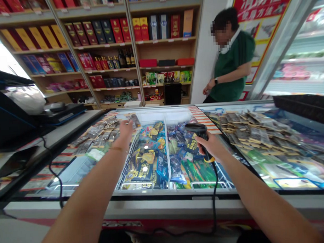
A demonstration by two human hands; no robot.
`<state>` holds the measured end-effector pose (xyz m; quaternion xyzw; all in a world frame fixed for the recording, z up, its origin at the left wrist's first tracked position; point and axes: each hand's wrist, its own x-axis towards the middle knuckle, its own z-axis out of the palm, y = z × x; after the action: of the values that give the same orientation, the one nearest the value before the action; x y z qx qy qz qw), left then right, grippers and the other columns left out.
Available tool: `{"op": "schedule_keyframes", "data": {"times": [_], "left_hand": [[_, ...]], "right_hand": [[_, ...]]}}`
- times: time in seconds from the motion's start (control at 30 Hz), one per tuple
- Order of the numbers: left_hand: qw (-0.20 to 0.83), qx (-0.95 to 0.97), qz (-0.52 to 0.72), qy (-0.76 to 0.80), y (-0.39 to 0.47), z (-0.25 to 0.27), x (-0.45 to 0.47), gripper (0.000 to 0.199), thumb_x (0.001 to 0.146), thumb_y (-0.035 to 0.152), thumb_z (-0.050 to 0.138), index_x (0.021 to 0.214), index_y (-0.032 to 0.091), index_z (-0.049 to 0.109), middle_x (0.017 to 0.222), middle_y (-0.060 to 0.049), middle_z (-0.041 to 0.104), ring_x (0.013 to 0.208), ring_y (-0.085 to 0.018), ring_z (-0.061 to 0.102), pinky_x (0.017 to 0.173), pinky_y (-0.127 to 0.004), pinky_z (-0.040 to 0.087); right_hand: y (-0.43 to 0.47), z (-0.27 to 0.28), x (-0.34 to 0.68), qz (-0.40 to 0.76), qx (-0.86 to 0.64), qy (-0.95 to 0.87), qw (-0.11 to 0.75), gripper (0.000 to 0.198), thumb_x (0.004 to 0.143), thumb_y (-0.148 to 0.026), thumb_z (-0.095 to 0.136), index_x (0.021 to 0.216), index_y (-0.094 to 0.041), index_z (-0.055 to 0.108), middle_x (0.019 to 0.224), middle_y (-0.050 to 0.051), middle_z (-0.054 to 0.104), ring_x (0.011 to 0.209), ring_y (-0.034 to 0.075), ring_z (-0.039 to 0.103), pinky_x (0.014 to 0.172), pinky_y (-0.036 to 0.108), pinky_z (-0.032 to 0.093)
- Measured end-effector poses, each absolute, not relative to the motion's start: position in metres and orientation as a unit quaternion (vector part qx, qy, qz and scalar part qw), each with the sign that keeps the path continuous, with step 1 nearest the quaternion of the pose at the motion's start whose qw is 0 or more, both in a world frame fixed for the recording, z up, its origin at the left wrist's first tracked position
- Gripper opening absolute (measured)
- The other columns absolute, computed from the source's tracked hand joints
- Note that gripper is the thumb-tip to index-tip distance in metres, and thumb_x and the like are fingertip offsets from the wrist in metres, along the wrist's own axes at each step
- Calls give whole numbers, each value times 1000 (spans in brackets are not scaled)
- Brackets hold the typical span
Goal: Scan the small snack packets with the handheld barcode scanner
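My right hand is wrapped round the handle of a black barcode scanner, held above the freezer's glass top with its cable hanging down. Toward the far left of the glass reaches my left hand, wearing a ring. Its fingers are blurred, beside a small dark flat packet; whether they grip it I cannot tell. Many similar packets lie spread on the glass by that hand. Under the glass, ice-cream packs fill white wire baskets.
Another heap of packets covers the right-hand freezer top, near a dark tray. A person in a green shirt stands beyond the freezer. At left is a counter with dark equipment. Shelves of boxes line the back.
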<state>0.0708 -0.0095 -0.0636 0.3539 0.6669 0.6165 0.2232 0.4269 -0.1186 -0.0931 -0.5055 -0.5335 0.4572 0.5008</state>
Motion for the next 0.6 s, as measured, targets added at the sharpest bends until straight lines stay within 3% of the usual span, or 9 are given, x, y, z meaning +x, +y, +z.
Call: {"op": "schedule_keyframes", "data": {"times": [0.1,0.23,0.6], "left_hand": [[376,312,633,601,-9,-79,143,12,86,20,67,97,18,60,73,1,57,65,-15,62,66,-35,61],[464,309,635,535,-12,-99,199,9,83,20,70,88,18,63,68,2,58,59,-12,59,66,-34,62],[458,362,641,497,-6,-117,206,10,81,25,69,87,19,64,81,-2,64,71,-16,65,70,-39,63]], "right_hand": [[-119,-96,427,454,-503,-550,488,40,74,-46,75,88,-23,46,56,-7,57,37,12,53,36,24,41],[-122,-97,428,448,-510,-574,458,36,76,-47,74,86,-22,49,58,-6,57,38,12,54,36,24,40],[-131,-92,422,426,-518,-613,417,32,81,-46,70,88,-21,52,58,-4,57,39,13,55,37,24,42]]}}
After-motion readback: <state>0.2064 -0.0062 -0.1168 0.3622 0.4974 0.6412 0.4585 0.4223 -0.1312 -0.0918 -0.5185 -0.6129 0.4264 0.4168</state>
